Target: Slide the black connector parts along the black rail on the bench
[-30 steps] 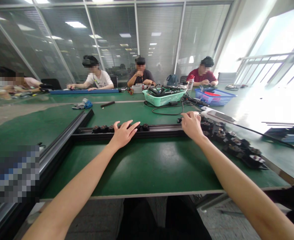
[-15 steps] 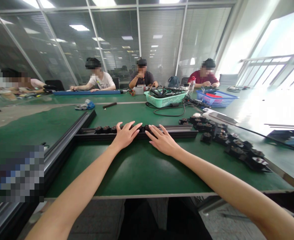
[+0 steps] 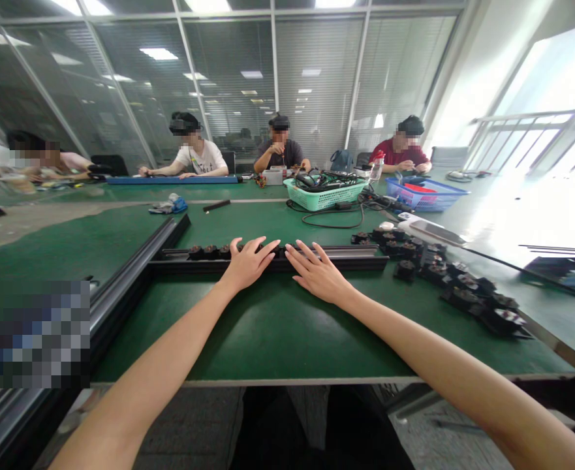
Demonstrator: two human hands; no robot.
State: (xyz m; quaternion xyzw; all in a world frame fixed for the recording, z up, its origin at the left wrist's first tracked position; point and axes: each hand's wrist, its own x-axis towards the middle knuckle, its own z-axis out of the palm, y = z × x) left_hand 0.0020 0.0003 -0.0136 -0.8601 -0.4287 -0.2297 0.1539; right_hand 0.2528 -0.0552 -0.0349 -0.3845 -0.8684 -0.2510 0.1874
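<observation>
The desk [image 3: 287,346] carries all the work before me. A long rail [image 3: 115,297] runs obliquely at its left, from the near edge inward. A shorter rail [image 3: 358,262] lies roughly parallel to the near edge, its left end at the long rail. Toward the far edge stand a green basket [image 3: 326,199] heaped with cables [image 3: 333,177] and, farther right, a blue basket [image 3: 427,203]. My left hand [image 3: 248,266] and right hand [image 3: 318,274] lie just apart over the short rail, fingers spread wide; I cannot tell how firmly they touch what is beneath. Small black parts [image 3: 209,252] sit in a row in this rail, partly hidden by my fingers. Loose parts [image 3: 466,284] trail at right toward the near edge.
</observation>
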